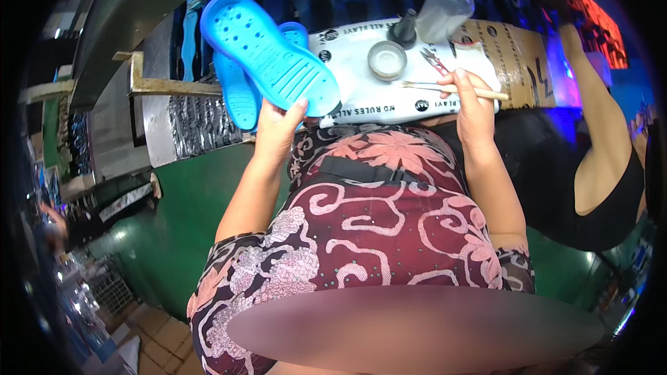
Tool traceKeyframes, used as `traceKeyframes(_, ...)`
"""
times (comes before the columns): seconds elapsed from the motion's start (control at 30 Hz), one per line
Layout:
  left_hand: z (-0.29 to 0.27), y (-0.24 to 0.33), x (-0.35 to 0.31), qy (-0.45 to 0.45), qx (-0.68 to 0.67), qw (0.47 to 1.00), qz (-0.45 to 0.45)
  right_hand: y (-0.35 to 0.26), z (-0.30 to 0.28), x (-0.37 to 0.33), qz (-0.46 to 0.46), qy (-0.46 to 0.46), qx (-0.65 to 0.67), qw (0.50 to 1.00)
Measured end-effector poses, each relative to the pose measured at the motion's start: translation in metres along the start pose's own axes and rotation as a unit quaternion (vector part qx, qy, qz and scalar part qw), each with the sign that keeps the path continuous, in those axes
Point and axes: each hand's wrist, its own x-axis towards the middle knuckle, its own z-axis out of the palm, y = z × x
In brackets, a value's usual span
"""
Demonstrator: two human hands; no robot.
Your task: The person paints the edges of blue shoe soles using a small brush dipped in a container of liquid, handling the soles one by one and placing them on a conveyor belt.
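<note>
Nearest, a lap in patterned maroon and pink cloth (375, 222), with both forearms rising from it.

Left hand (278, 132) closed on the near edge of a blue shoe sole (267, 52), thumb on the upper face, fingers hidden behind; sole held up in the air, tilted, underside with small holes and ribs turned to the camera. Behind it, touching or just behind, more blue soles (236, 94) of the same kind.

Right hand (472, 114) closed on a thin wooden-handled brush (451, 88), lying almost flat across a white printed sheet (361, 90) on the work surface.

Farther on the sheet: a small round open tin (387, 60), small red-handled snips (434, 61), a dark cone-shaped cap (404, 30), and a clear plastic bottle with grey lid (445, 8), leaning. At right, another person's bare arm (597, 125).
</note>
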Motion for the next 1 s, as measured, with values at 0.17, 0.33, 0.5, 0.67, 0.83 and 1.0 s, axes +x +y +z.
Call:
traceKeyframes(0.17,0.046,-0.005,0.009,-0.033,0.096,0.989,0.104,-0.033,0.021,-0.007,-0.221,-0.080,-0.138,0.962)
traceKeyframes(0.33,0.061,-0.003,0.011,-0.056,0.133,0.974,0.173,-0.026,0.024,-0.009,-0.301,-0.085,-0.218,0.924)
traceKeyframes(0.5,0.062,-0.005,0.012,-0.051,0.157,0.962,0.219,-0.023,0.028,-0.007,-0.329,-0.093,-0.251,0.906)
traceKeyframes(0.67,0.058,-0.009,0.017,-0.051,0.227,0.932,0.278,-0.021,0.024,-0.005,-0.341,-0.097,-0.265,0.896)
traceKeyframes(0.83,0.058,-0.011,0.018,-0.044,0.234,0.933,0.269,-0.025,0.020,-0.004,-0.326,-0.101,-0.259,0.904)
traceKeyframes(1.0,0.061,-0.011,0.016,-0.052,0.227,0.934,0.273,-0.021,0.025,0.000,-0.337,-0.102,-0.292,0.889)
